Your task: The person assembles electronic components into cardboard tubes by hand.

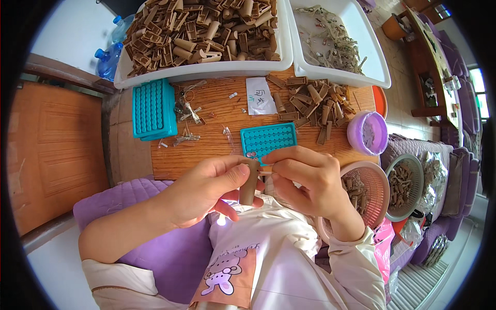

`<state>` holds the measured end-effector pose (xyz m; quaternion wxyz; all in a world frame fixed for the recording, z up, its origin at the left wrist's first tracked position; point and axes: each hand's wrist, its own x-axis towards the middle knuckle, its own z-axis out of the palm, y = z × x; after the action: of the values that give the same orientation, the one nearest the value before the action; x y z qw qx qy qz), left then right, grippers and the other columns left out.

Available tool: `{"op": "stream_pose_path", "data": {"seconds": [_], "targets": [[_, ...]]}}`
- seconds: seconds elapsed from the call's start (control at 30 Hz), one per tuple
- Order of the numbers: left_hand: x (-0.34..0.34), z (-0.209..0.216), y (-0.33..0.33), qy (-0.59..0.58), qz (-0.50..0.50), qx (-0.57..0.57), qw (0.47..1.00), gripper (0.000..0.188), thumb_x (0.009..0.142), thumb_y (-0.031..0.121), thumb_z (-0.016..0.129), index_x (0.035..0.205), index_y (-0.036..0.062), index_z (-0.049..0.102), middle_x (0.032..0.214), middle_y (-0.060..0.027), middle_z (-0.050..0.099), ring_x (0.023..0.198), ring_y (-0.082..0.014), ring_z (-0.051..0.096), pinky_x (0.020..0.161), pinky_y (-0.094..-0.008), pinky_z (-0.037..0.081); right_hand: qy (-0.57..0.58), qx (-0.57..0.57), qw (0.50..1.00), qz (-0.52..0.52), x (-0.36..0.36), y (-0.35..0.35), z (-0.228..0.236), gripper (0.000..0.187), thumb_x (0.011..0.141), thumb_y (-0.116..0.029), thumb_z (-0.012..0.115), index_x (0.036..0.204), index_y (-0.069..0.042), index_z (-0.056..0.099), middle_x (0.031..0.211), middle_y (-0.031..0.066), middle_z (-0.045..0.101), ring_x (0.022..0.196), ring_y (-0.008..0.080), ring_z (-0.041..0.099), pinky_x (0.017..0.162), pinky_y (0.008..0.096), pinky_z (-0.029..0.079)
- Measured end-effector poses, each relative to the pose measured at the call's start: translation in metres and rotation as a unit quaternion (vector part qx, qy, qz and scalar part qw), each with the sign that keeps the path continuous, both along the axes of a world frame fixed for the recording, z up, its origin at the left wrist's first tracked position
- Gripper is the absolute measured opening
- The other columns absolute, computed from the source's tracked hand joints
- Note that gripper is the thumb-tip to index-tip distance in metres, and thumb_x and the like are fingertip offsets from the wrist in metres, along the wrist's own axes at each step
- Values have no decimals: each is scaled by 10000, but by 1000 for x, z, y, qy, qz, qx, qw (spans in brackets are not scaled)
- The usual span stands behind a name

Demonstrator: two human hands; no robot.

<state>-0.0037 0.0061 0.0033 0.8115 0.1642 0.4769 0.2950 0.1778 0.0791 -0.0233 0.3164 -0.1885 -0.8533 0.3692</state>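
Note:
Upright in my left hand (pixel 219 181) is a brown plastic shell piece (pixel 248 188), shaped like a half tube, gripped between thumb and fingers. My right hand (pixel 310 178) is beside its upper end, thumb and fingertips pinched together. A small thin pale piece seems to show at those fingertips, too small to name. Just beyond both hands, a teal tray (pixel 281 130) with rows of round hollows lies on the wooden table (pixel 214 142). A few tiny pinkish parts sit at its near left corner.
Loose brown shells (pixel 312 103) are heaped right of a paper note (pixel 261 96). Behind stand a white bin of shells (pixel 287 49) and another white bin (pixel 380 70). Stacked teal trays (pixel 154 109) are at left, a purple tub (pixel 380 135) and baskets (pixel 381 181) at right.

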Motion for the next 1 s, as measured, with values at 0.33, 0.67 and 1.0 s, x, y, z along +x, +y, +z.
{"op": "stream_pose_path", "data": {"seconds": [0.33, 0.67, 1.0], "targets": [[1, 3, 2, 7, -30, 4, 1000, 323, 902, 293, 381, 1111, 53, 433, 1027, -47, 550, 901, -163, 574, 569, -245, 480, -17, 42, 999, 22, 0, 1, 5, 100, 596, 37, 590, 677, -17, 565, 787, 71, 593, 537, 183, 567, 459, 277, 463], [1, 3, 2, 5, -62, 5, 998, 332, 901, 308, 375, 1101, 50, 435, 1004, -59, 540, 880, -154, 573, 555, -233, 478, -19, 20, 999, 39, 0, 3, 7, 98, 591, 39, 595, 663, -16, 557, 784, 73, 593, 531, 185, 567, 454, 280, 463], [5, -4, -1, 41, -44, 4, 998, 317, 912, 274, 355, 1082, 19, 435, 942, -57, 553, 837, -149, 591, 552, -223, 483, -46, 20, 997, 57, -9, 0, -2, 71, 634, 20, 590, 664, -12, 535, 789, 88, 579, 563, 207, 563, 480, 280, 471]]}}
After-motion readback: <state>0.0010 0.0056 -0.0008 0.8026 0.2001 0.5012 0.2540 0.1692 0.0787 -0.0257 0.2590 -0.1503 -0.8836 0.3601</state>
